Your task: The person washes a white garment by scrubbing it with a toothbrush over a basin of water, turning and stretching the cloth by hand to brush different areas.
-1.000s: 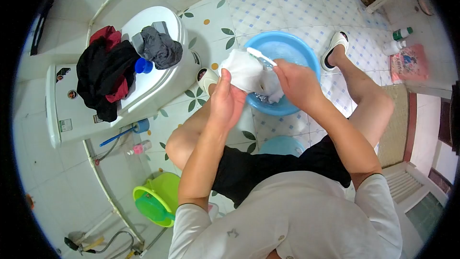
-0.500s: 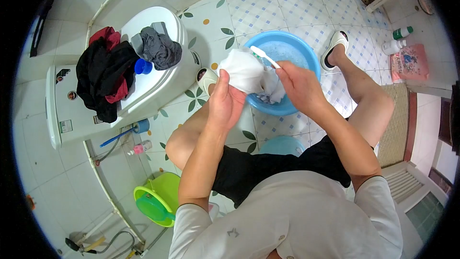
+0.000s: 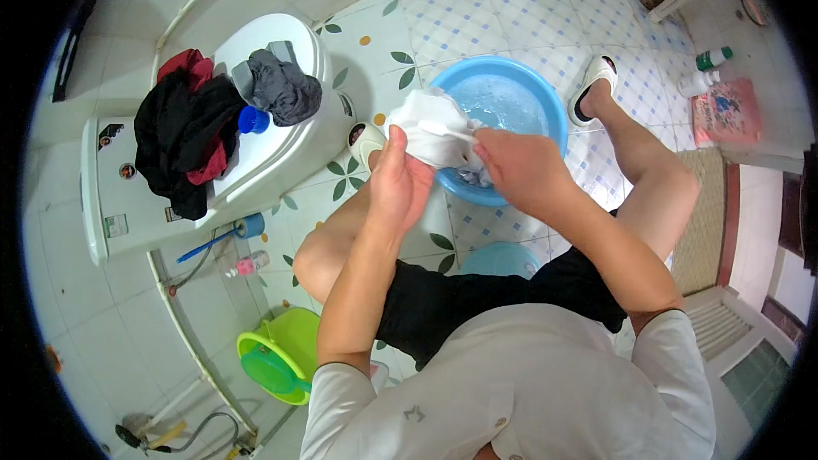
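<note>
My left hand (image 3: 400, 176) grips a white cloth (image 3: 423, 111), spread over the fingers with the thumb up at its edge. In my right hand (image 3: 520, 166) is a white toothbrush (image 3: 445, 130), its head laid against the cloth's surface. The bristles face down and are hidden. Both hands are held above the left rim of a blue basin (image 3: 552, 85) with sudsy water (image 3: 503, 102) in it. A greyish, wet part of the cloth hangs down toward the basin below my right hand.
On the left, a white toilet (image 3: 281, 30) carries dark red and black clothes (image 3: 183, 128), a grey garment (image 3: 285, 89) and a blue cup (image 3: 253, 119). A green bucket (image 3: 302, 324) stands lower left. Bottles (image 3: 714, 58) and a pink bag (image 3: 726, 112) are at right.
My right hand has moved slightly down, bringing the toothbrush from the cloth's upper right edge to lie flat across its middle. My left hand stays nearly in place.
</note>
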A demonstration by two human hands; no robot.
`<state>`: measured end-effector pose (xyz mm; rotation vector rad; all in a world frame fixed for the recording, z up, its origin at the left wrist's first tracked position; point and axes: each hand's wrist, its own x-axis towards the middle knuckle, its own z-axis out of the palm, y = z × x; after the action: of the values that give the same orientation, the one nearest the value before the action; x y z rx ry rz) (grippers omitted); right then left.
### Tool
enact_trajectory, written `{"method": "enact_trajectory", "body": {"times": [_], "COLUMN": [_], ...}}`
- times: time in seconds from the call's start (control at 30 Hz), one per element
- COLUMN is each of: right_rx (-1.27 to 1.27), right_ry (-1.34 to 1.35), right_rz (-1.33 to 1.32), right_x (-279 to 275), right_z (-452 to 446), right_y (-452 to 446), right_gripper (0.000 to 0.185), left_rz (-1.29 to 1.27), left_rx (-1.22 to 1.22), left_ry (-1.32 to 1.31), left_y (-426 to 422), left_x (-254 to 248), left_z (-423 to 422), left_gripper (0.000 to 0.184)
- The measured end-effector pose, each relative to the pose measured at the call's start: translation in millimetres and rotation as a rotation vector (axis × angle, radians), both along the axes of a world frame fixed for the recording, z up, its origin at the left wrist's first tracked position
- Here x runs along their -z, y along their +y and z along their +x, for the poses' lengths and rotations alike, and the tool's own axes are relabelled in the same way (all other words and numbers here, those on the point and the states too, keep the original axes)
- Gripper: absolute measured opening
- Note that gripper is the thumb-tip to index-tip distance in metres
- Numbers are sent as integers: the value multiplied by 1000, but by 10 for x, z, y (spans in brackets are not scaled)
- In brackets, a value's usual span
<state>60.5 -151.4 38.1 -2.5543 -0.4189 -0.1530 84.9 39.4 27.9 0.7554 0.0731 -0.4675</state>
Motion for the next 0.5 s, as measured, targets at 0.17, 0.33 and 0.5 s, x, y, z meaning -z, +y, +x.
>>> {"method": "enact_trajectory", "body": {"times": [0.17, 0.33, 0.5], "right_rx": [143, 76, -42], "right_ry": [137, 275, 553], "right_rz": [157, 671, 769], "right_x": [242, -27, -55], "right_z": [148, 358, 564], "right_y": [-116, -21, 36], "right_gripper": [21, 25, 24], "left_rz": [25, 70, 156], "left_rx": [28, 58, 64], "left_ry": [0, -20, 10], "left_y": [37, -15, 38], "left_x": [44, 67, 44], "left_z": [-6, -19, -9], "left_gripper": [48, 46, 44]}}
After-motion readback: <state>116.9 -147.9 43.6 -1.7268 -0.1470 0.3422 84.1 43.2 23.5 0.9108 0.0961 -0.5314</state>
